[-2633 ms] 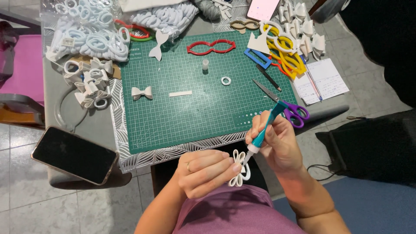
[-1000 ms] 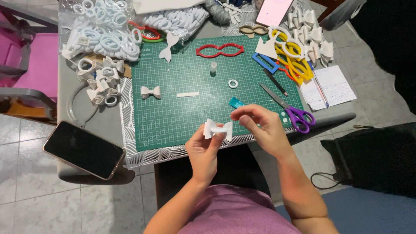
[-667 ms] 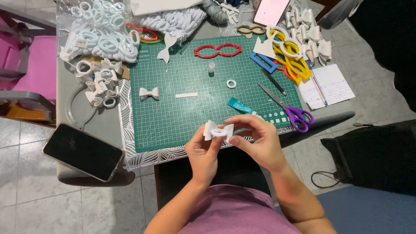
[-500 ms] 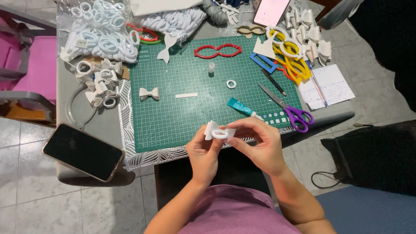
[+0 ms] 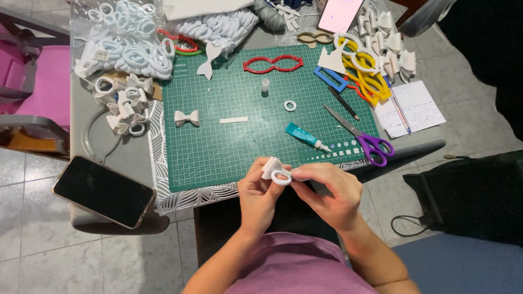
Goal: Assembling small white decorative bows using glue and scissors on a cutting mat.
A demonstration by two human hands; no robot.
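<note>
1. The cutting mat (image 5: 229, 141) lies in the middle of the worktop (image 5: 133, 155), reaching its near edge.
2. On the mat, the finished bow (image 5: 186, 117) sits toward the left edge, the strip (image 5: 233, 120) just right of it, the small ring (image 5: 290, 105) further right.
3. The glue tube (image 5: 306, 136) lies near the mat's near right corner, the scissors (image 5: 362, 137) right of it, handles at the mat's right edge.
4. The phone (image 5: 103, 191) overhangs the worktop's near left corner.
5. The bag of rings (image 5: 125, 43) fills the far left corner.
6. The notepad (image 5: 414, 106) lies at the right edge.
7. Both hands, left hand (image 5: 259, 196) and right hand (image 5: 329, 193), meet just before the near edge, holding the bow piece (image 5: 276, 171) between them.
</note>
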